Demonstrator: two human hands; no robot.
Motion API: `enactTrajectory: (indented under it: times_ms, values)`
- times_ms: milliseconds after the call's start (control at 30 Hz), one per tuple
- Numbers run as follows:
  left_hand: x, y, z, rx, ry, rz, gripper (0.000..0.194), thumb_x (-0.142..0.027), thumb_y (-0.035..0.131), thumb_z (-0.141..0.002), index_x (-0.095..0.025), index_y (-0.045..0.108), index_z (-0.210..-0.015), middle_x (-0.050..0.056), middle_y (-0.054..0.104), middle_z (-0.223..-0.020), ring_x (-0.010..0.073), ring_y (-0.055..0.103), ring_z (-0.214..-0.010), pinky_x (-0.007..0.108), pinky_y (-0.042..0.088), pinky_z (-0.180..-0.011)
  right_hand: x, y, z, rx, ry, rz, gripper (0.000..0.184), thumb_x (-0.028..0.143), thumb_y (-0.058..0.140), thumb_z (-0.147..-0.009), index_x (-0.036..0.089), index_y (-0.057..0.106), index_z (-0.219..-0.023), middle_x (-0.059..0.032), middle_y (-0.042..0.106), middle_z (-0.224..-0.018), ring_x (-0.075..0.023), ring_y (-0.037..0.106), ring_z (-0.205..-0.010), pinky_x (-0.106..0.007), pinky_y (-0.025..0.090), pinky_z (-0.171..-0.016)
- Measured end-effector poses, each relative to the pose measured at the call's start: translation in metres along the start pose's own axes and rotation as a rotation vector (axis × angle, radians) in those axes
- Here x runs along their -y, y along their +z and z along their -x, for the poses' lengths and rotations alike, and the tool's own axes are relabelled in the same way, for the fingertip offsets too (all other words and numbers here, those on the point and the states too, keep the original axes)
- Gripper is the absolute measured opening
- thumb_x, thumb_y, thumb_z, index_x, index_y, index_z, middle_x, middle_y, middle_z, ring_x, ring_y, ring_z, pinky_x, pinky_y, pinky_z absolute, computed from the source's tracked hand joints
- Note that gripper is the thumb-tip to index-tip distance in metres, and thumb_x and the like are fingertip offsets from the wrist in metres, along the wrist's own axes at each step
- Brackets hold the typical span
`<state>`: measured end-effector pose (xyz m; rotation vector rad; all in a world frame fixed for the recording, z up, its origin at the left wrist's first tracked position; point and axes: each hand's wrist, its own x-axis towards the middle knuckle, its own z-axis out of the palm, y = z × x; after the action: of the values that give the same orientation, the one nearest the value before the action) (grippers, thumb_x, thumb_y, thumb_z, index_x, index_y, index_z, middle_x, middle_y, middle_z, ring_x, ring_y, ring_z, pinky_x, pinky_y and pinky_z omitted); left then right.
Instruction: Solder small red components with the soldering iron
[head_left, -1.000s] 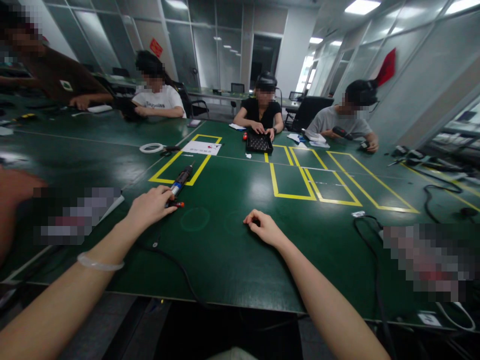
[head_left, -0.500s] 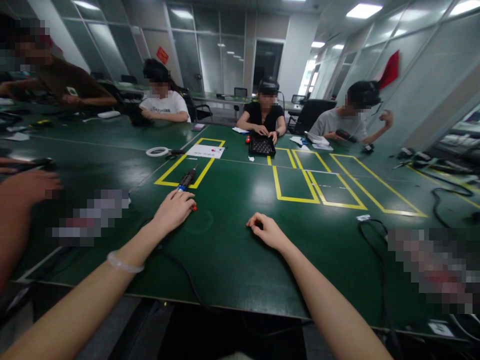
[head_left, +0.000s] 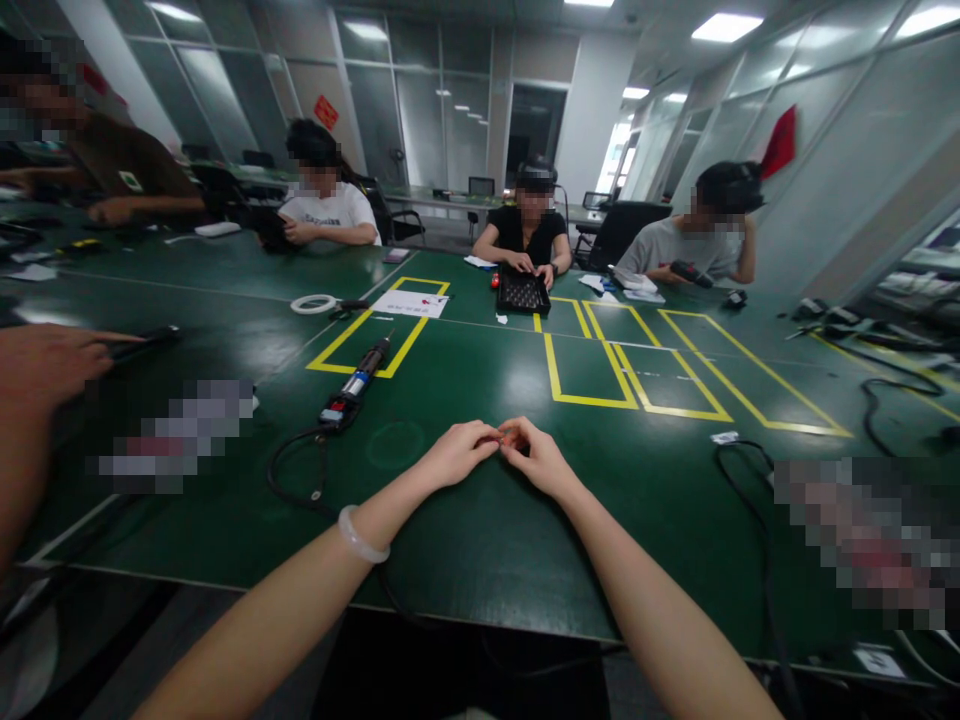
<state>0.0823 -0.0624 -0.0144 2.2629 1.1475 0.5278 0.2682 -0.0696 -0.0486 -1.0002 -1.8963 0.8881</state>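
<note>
My left hand and my right hand meet low over the green table, fingertips pinched together. Between them is something small that I cannot make out; only a reddish-orange patch shows near the right fingers. To the left of my hands lies an electric screwdriver, its bit pointing away from me, partly inside a yellow tape outline. A black cable curls from its rear end towards the table's front edge. Neither hand touches the screwdriver.
Yellow tape outlines mark the green table. A paper sheet and a white ring-shaped roll lie beyond the screwdriver. Across sits a person with a black tray. Another person's hand reaches in at left. A cable runs at right.
My left hand has left the screwdriver and moved right to meet my right hand. The screwdriver now lies fully exposed. My right hand has stayed nearly in place.
</note>
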Motion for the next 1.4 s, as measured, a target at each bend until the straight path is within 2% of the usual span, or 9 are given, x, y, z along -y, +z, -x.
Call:
enactTrajectory:
  times_ms: [67, 200, 400, 700, 933, 1167, 1267, 1400]
  values:
    - [0.006, 0.003, 0.001, 0.010, -0.023, 0.170, 0.035, -0.034, 0.045, -0.090, -0.019, 0.058, -0.118, 0.004, 0.065, -0.096, 0.0173, 0.060, -0.087, 0.029, 0.045, -0.081, 0.000, -0.001, -0.001, 0.005, 0.008, -0.011, 0.017, 0.026, 0.052, -0.084, 0.018, 0.055, -0.099, 0.0002, 0.060, -0.080, -0.0126, 0.057, -0.072, -0.026, 0.045, -0.071]
    - [0.010, 0.007, 0.004, -0.005, -0.065, 0.400, 0.055, -0.034, 0.049, -0.087, -0.015, 0.036, -0.137, 0.004, 0.063, -0.090, 0.0149, 0.060, -0.080, 0.028, 0.046, -0.075, 0.000, 0.000, -0.001, 0.019, 0.030, -0.036, 0.014, 0.029, 0.054, -0.085, 0.018, 0.056, -0.093, -0.0004, 0.062, -0.079, -0.0123, 0.056, -0.068, -0.025, 0.043, -0.066]
    - [0.010, 0.012, 0.004, 0.000, -0.031, 0.501, 0.052, -0.031, 0.048, -0.089, -0.017, 0.035, -0.137, 0.003, 0.059, -0.089, 0.0136, 0.058, -0.079, 0.028, 0.046, -0.076, -0.001, 0.000, -0.001, -0.015, 0.019, -0.020, 0.013, 0.027, 0.055, -0.084, 0.017, 0.058, -0.090, -0.0011, 0.061, -0.080, -0.0125, 0.055, -0.070, -0.024, 0.043, -0.066]
    - [0.007, 0.010, 0.007, -0.025, 0.013, 0.412, 0.048, -0.031, 0.044, -0.091, -0.019, 0.037, -0.137, 0.001, 0.059, -0.085, 0.0137, 0.059, -0.079, 0.027, 0.046, -0.077, -0.002, 0.000, -0.002, -0.023, 0.107, -0.076, 0.014, 0.031, 0.056, -0.083, 0.017, 0.058, -0.084, -0.0002, 0.061, -0.074, -0.0125, 0.054, -0.066, -0.026, 0.043, -0.064]
    - [0.008, 0.010, 0.008, -0.044, 0.019, 0.382, 0.045, -0.031, 0.040, -0.093, -0.018, 0.039, -0.136, 0.000, 0.058, -0.082, 0.0127, 0.058, -0.076, 0.026, 0.046, -0.076, -0.002, 0.001, -0.001, 0.033, 0.044, -0.180, 0.025, 0.030, 0.061, -0.080, 0.018, 0.052, -0.100, 0.0002, 0.059, -0.078, -0.0116, 0.054, -0.066, -0.025, 0.043, -0.064]
    - [0.006, 0.007, 0.008, -0.036, 0.004, 0.409, 0.046, -0.034, 0.035, -0.094, -0.017, 0.039, -0.136, -0.001, 0.058, -0.072, 0.0125, 0.058, -0.069, 0.026, 0.046, -0.072, 0.001, 0.001, -0.001, 0.048, 0.055, -0.156, 0.016, 0.027, 0.057, -0.082, 0.017, 0.056, -0.095, -0.0015, 0.062, -0.081, -0.0128, 0.056, -0.071, -0.026, 0.043, -0.067]
    - [0.002, 0.006, 0.009, -0.050, -0.003, 0.385, 0.045, -0.036, 0.042, -0.092, -0.018, 0.042, -0.133, 0.000, 0.061, -0.079, 0.0125, 0.058, -0.071, 0.026, 0.046, -0.071, -0.001, 0.001, -0.001, 0.045, 0.086, -0.167, 0.018, 0.031, 0.056, -0.084, 0.017, 0.057, -0.095, -0.0016, 0.063, -0.079, -0.0131, 0.056, -0.069, -0.026, 0.042, -0.066]
    - [-0.001, 0.004, 0.009, -0.116, 0.016, 0.319, 0.032, -0.032, 0.054, -0.085, -0.019, 0.055, -0.114, 0.004, 0.062, -0.099, 0.0118, 0.058, -0.074, 0.024, 0.046, -0.069, -0.003, 0.000, -0.002, 0.013, 0.135, -0.181, 0.023, 0.037, 0.058, -0.083, 0.017, 0.058, -0.094, -0.0010, 0.062, -0.077, -0.0127, 0.055, -0.066, -0.025, 0.041, -0.062]
